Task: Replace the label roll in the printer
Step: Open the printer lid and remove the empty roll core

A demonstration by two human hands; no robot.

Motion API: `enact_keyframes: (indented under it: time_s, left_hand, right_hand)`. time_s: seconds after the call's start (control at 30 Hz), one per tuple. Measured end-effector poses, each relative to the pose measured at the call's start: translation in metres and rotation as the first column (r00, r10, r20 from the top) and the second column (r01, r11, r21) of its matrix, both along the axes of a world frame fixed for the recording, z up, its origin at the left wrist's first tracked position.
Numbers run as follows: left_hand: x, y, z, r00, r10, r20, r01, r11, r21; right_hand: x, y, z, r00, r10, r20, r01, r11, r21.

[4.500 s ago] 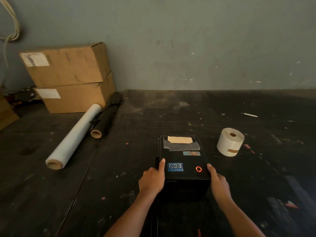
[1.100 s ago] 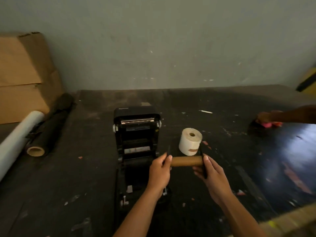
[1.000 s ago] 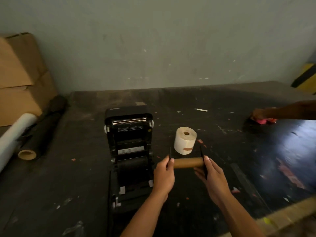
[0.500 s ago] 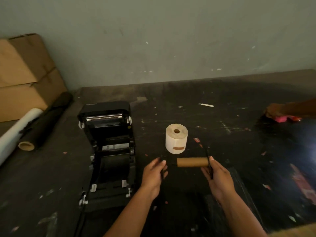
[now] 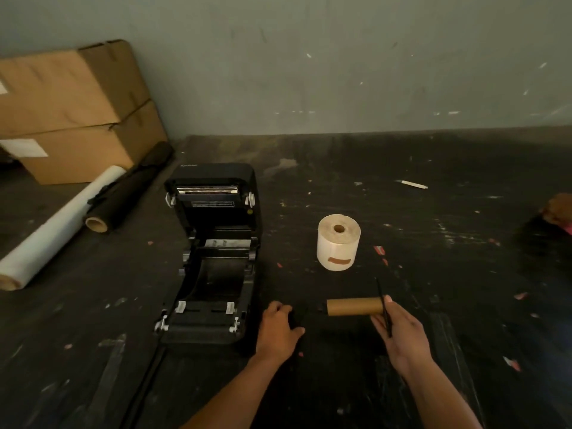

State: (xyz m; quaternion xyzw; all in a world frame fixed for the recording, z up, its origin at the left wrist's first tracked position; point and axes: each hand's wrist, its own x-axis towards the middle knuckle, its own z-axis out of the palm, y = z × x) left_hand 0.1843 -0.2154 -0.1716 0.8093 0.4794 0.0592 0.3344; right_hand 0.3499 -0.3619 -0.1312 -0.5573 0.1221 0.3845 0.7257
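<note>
The black label printer (image 5: 213, 258) stands left of centre with its lid tipped back and its roll bay empty. A full white label roll (image 5: 338, 242) stands on end to its right. In front of that roll, my right hand (image 5: 399, 331) holds the empty brown cardboard core (image 5: 354, 306) on its black spindle, gripping the black end flange. My left hand (image 5: 278, 328) is closed on a small black part, apparently the spindle's other end piece, a short way left of the core. That part is hard to make out in the dark.
Two stacked cardboard boxes (image 5: 71, 113) sit at the back left, with a white film roll (image 5: 58, 224) and a black roll (image 5: 127, 193) lying before them. Another person's hand (image 5: 558, 209) with something pink is at the right edge. A white stick (image 5: 411, 184) lies farther back.
The printer lid was opened and the empty core came out. Over the last second my left hand has pulled away from the core's left end, leaving a gap; my right hand still holds the core.
</note>
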Motion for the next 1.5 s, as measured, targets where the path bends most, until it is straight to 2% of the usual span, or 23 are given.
enact_keyframes:
  time_s: [0.07,0.13,0.17,0.23,0.27,0.33,0.43,0.6,0.77,0.87,0.97,1.07,1.23,1.33,1.5]
  left_hand:
    - [0.005,0.001,0.009,0.998,0.039,0.05,-0.039,0.999,-0.015]
    - [0.012,0.004,0.027,0.984,0.035,0.176,-0.014,0.993,-0.121]
    - [0.014,0.007,0.037,0.969,0.0,0.247,0.06,0.97,-0.235]
    - [0.017,0.01,0.055,0.923,-0.064,0.379,0.25,0.85,-0.464]
    - [0.019,0.011,0.061,0.908,-0.089,0.41,0.309,0.803,-0.51]
    - [0.022,0.012,0.068,0.91,-0.132,0.393,0.323,0.819,-0.474]
    - [0.027,0.013,0.068,0.926,-0.216,0.31,0.314,0.897,-0.312]
    - [0.022,0.011,0.065,0.905,-0.337,0.261,0.395,0.893,-0.217]
    - [0.003,0.026,0.053,0.95,-0.257,0.179,0.285,0.946,-0.152]
    - [0.0,0.027,0.043,0.982,-0.124,0.142,0.141,0.983,-0.121]
    - [0.008,0.019,0.035,0.99,-0.036,0.134,0.046,0.997,-0.068]
    - [0.019,0.005,0.026,0.993,-0.077,0.085,0.079,0.997,-0.015]
    - [0.022,-0.006,0.013,0.99,-0.121,-0.066,0.128,0.984,0.12]
    - [0.021,-0.004,0.01,0.978,-0.174,-0.118,0.192,0.967,0.166]
    - [0.022,0.005,0.003,0.965,-0.21,-0.158,0.231,0.964,0.131]
  right_hand:
    - [0.002,0.001,0.001,1.0,0.015,0.006,-0.015,1.0,0.001]
    - [0.004,0.004,0.003,0.999,0.037,0.028,-0.037,0.999,0.009]
    - [0.005,0.006,0.005,0.998,0.053,0.044,-0.054,0.998,0.013]
    - [0.006,0.009,0.009,0.992,0.092,0.083,-0.095,0.995,0.022]
    - [0.007,0.01,0.012,0.988,0.111,0.104,-0.114,0.993,0.029]
    - [0.008,0.013,0.015,0.98,0.145,0.134,-0.152,0.987,0.043]
    - [0.008,0.013,0.018,0.968,0.198,0.156,-0.208,0.977,0.05]
    - [0.015,0.004,0.02,0.973,0.176,0.152,-0.185,0.981,0.051]
    - [0.043,-0.021,0.024,0.991,-0.019,0.13,0.016,1.0,0.026]
    - [0.058,-0.034,0.021,0.987,-0.094,0.129,0.094,0.996,0.001]
    - [0.058,-0.035,0.009,0.983,0.05,0.177,-0.027,0.991,-0.134]
    - [0.044,-0.026,-0.011,0.95,0.212,0.228,-0.137,0.943,-0.303]
    - [0.025,-0.019,-0.023,0.862,0.385,0.33,-0.135,0.802,-0.582]
    - [0.024,-0.019,-0.021,0.815,0.439,0.379,-0.122,0.768,-0.629]
    - [0.02,-0.016,-0.02,0.739,0.501,0.45,-0.084,0.731,-0.677]
